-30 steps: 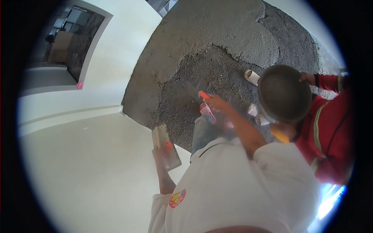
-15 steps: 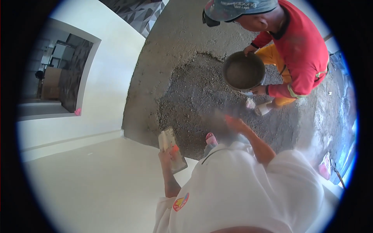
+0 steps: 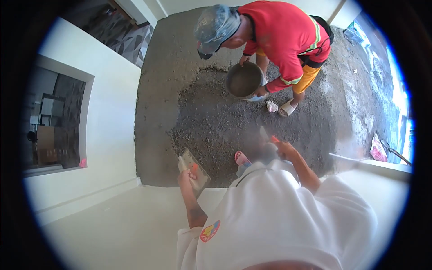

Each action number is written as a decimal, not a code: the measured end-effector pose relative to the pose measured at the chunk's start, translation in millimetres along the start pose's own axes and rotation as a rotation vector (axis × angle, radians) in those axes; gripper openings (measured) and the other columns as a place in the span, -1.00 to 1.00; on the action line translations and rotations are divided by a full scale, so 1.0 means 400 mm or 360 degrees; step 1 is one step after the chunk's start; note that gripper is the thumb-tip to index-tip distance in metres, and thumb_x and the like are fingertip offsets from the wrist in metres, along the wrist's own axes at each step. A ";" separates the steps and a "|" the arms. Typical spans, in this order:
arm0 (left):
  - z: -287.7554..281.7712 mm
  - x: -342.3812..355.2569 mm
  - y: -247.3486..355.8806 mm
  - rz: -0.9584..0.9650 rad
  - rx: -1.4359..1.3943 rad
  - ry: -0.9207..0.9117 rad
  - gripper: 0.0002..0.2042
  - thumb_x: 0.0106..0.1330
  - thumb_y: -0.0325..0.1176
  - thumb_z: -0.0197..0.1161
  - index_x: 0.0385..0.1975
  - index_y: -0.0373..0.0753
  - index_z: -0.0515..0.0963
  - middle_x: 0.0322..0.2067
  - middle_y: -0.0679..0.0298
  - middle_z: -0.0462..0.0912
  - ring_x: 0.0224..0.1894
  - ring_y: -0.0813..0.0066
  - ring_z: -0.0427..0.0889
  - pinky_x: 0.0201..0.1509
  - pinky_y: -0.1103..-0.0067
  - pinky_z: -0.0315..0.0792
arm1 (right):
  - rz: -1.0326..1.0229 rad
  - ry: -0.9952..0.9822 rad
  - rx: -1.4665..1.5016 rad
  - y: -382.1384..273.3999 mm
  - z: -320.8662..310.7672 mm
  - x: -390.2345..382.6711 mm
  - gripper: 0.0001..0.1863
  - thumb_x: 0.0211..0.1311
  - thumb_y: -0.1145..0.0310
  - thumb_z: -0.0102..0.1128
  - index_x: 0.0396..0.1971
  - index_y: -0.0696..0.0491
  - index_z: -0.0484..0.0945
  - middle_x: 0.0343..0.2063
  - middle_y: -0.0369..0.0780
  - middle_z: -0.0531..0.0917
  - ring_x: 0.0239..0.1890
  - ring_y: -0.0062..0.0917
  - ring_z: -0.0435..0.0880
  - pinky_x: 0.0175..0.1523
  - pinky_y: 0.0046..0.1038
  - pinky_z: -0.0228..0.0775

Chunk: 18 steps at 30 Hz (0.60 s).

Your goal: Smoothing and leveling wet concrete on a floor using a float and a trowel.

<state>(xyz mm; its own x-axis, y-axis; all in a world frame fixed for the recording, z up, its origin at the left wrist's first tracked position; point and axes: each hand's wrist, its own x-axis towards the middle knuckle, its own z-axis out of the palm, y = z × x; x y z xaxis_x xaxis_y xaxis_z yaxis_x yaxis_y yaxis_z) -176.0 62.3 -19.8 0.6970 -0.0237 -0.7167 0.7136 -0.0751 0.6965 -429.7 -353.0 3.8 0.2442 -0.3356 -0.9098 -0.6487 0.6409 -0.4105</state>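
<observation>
My left hand [image 3: 186,177] is closed round a rectangular plastering trowel [image 3: 201,173], a pale flat plate with a patch of orange by my fingers. It is held above the near edge of the rough grey mortar [image 3: 207,121]. In my right hand [image 3: 286,150] is a pointing trowel [image 3: 264,134] with a red-orange handle; its blade is partly lost in blur. Beyond my hands a co-worker [image 3: 288,36] in a red top bends over, both hands on a round dark bucket [image 3: 243,83]. The bucket leans, its mouth facing me.
Smoother mortar [image 3: 155,103] lies along the left wall [image 3: 110,90], which has a window opening. A crumpled white bag [image 3: 272,106] lies by the co-worker's sandalled foot [image 3: 286,109]. At the right is a pink and white bag [image 3: 378,149]. My pink sandal [image 3: 241,158] rests on the rough patch.
My view has shifted, so the co-worker and bucket appear further left. The co-worker bends lower over the bucket. Both my hands keep their trowels.
</observation>
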 end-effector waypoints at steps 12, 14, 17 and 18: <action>0.125 -0.027 -0.039 0.0015 -0.0210 0.0198 -0.76 0.32 -0.17 0.05 -0.44 -0.21 0.45 -0.60 0.31 0.41 -0.63 0.42 0.40 -0.52 0.52 0.39 | -0.0051 0.0150 0.1710 0.379 -0.219 0.149 -0.76 0.40 0.14 -0.03 -0.41 -0.04 0.42 -0.65 -0.40 0.36 -0.70 -0.67 0.32 -0.67 -0.66 0.16; 0.026 -0.017 -0.085 -0.0019 -0.0309 0.0139 -0.77 0.32 -0.18 0.04 -0.39 -0.23 0.47 -0.54 0.29 0.49 -0.61 0.41 0.46 -0.50 0.54 0.42 | 0.0073 0.0281 0.1749 0.321 -0.179 0.041 -0.77 0.39 0.14 0.00 -0.42 -0.05 0.42 -0.65 -0.42 0.35 -0.70 -0.69 0.31 -0.67 -0.66 0.14; -0.013 -0.044 -0.113 -0.0039 -0.0282 0.0226 -0.77 0.33 -0.19 -0.01 -0.42 -0.20 0.45 -0.55 0.32 0.48 -0.60 0.43 0.45 -0.49 0.53 0.42 | -0.0110 0.0199 0.1790 0.369 -0.201 -0.019 -0.77 0.36 0.13 0.09 -0.46 -0.11 0.41 -0.68 -0.47 0.32 -0.74 -0.73 0.28 -0.72 -0.64 0.11; 0.039 -0.046 -0.106 -0.0042 -0.0280 0.0200 -0.77 0.33 -0.19 -0.01 -0.42 -0.20 0.45 -0.55 0.32 0.48 -0.60 0.43 0.45 -0.49 0.53 0.42 | 0.0051 0.0327 0.1723 0.371 -0.240 0.017 -0.77 0.34 0.11 0.06 -0.44 -0.13 0.32 -0.69 -0.41 0.25 -0.76 -0.66 0.26 -0.70 -0.59 0.03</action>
<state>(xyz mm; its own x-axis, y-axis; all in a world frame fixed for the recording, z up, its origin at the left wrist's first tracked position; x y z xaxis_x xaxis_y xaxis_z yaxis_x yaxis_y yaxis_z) -220.1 50.2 -36.7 0.6733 0.1015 -0.7324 0.7254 0.1011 0.6809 -593.4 -326.3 -57.6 0.0490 -0.3520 -0.9347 0.3470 0.8836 -0.3146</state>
